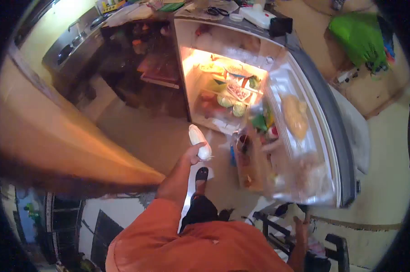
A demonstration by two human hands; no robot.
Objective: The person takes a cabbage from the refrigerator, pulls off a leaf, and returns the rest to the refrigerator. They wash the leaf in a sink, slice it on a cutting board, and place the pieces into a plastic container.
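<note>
My left hand (193, 155) is shut on a pale, oblong item (199, 141) and holds it up in front of the open fridge (223, 86). The lit fridge shelves hold greens, trays and packets. The fridge door (304, 136) stands swung open to the right, its racks full of bottles and bags. My right arm hangs low at the right, and my right hand (299, 223) is by a black metal frame (282, 235); its fingers are blurred. My sandalled foot (201, 174) is on the floor below the left hand.
A counter with a sink (73, 43) runs along the upper left. Scissors, a white box and other small things lie on the fridge top (241, 16). A green bag (357, 38) sits at the upper right. A pale wall or door (41, 136) stands close on the left.
</note>
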